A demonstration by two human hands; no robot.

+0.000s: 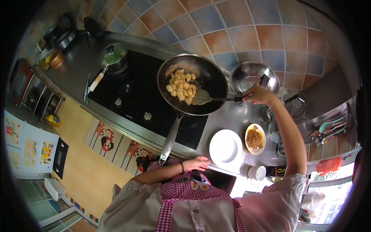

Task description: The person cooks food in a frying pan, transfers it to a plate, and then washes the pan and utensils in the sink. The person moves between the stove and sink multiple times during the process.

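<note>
My right hand (256, 94) grips the dark handle of a spatula (202, 97), whose translucent blade rests in a frying pan (214, 72) against light, browned chunks of food (181, 85). The pan sits on a black cooktop (142, 87), its metal handle pointing towards me. Near the counter's front edge my left hand (197, 163) holds nothing, fingers apart, left of a white plate (225, 147). A small yellow-rimmed plate (263, 142) of brown shredded food (254, 139) stands right of that. Behind my right hand is a steel bowl (246, 71).
A lidded pot (113, 56) with a light handle stands at the cooktop's far left. A white mug (257, 173) is near the counter's right front. Utensils (330, 127) stand at the far right. Wall tiles (229, 37) rise behind the pan, and a patterned mat (116, 143) lies on the floor.
</note>
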